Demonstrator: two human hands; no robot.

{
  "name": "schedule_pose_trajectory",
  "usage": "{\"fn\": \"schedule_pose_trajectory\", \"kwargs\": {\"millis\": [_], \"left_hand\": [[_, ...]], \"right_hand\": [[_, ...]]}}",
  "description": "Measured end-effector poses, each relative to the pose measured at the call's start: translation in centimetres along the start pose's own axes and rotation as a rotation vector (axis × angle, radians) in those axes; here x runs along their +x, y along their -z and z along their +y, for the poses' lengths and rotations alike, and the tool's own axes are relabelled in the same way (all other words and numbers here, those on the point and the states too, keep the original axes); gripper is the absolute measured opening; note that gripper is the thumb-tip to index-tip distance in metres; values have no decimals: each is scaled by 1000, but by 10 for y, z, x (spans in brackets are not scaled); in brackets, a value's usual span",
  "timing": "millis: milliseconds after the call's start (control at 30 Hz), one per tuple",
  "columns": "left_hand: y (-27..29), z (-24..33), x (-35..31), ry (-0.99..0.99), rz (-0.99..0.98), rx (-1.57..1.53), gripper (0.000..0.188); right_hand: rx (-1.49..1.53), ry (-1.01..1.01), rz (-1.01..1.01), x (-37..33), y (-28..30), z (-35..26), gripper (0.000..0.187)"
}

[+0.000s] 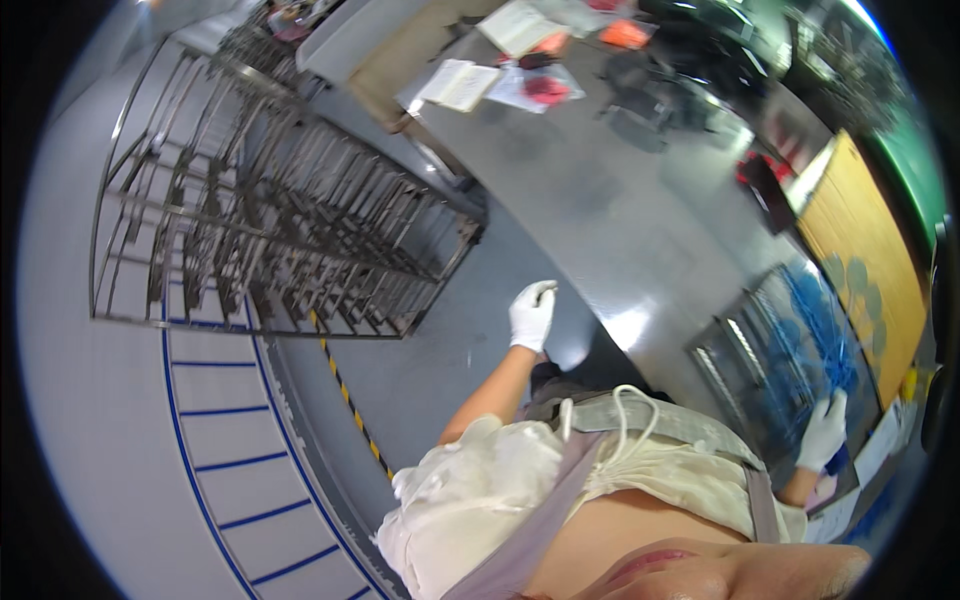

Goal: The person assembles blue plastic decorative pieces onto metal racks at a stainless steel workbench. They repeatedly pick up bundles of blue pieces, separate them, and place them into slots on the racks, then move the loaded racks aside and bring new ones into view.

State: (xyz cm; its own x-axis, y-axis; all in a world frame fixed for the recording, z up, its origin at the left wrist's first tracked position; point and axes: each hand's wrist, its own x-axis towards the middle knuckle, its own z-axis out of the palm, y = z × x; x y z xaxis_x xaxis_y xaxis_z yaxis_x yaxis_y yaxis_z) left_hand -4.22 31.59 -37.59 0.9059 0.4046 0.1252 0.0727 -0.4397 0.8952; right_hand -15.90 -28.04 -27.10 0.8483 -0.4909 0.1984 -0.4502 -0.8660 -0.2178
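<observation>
My left hand (533,313), in a white glove, hangs in the air over the floor beside the table's near left edge. Its fingers are curled together, and nothing shows in them. On the right, my right hand (823,432), also in a white glove, is at the lower end of some bunched blue plastic film (828,335). Its fingers appear closed on the film, though they are small and partly blurred. The film lies over the side of a dark metal-framed tray or box (735,375) with clear plastic in it.
The grey metal table (560,190) carries an open notebook (460,86), red pieces (546,91), black items (640,85) and a dark oblong object (768,195). A yellow board (865,270) stands at the right. Metal rack carts (270,220) fill the left, near striped floor tape (345,392).
</observation>
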Motion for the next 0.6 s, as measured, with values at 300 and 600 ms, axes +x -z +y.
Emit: {"fn": "schedule_pose_trajectory", "kwargs": {"millis": [300, 600], "left_hand": [[200, -117, 128, 0, 121, -69, 16], [373, -260, 174, 328, 337, 35, 19]], "right_hand": [[-272, -121, 21, -67, -79, -54, 47], [-278, 154, 344, 9, -60, -277, 47]]}}
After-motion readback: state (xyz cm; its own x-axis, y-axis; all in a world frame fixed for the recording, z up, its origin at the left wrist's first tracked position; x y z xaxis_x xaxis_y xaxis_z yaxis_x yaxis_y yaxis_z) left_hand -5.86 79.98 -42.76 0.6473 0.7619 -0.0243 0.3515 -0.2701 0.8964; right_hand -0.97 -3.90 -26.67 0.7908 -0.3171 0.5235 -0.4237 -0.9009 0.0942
